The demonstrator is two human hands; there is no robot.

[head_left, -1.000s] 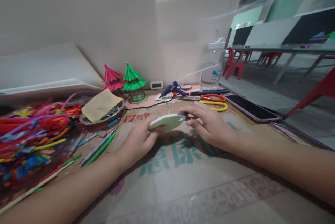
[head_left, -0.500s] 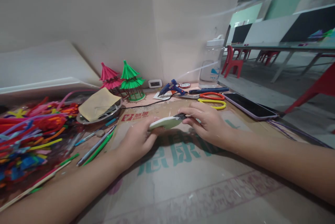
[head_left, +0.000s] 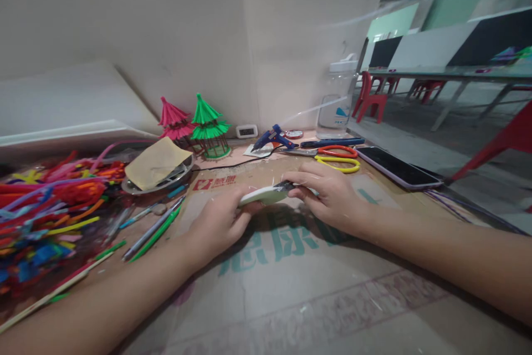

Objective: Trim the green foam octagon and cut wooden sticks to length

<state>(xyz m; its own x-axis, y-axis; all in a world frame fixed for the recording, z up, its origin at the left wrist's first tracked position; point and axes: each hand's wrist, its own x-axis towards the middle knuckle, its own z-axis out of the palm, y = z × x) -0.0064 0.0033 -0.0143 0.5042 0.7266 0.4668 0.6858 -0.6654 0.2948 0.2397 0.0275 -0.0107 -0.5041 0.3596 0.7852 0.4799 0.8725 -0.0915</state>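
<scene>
My left hand [head_left: 218,222] grips the near edge of a flat white foam disc [head_left: 262,195], holding it a little above the cardboard sheet [head_left: 299,283]. My right hand [head_left: 332,195] is closed on a small dark tool [head_left: 286,184] whose tip rests against the disc's right edge. The tool is mostly hidden by my fingers. Both forearms lie low over the cardboard.
A heap of coloured pipe cleaners [head_left: 45,205] fills the left. A metal dish [head_left: 160,178] with tan paper, pens [head_left: 153,230], two paper pagodas [head_left: 195,125], a blue glue gun [head_left: 272,138], scissors [head_left: 336,157], a phone [head_left: 397,166] and a water jug [head_left: 337,101] stand behind my hands.
The disc has tilted flatter, so less of its top face shows. Both hands stay in nearly the same place.
</scene>
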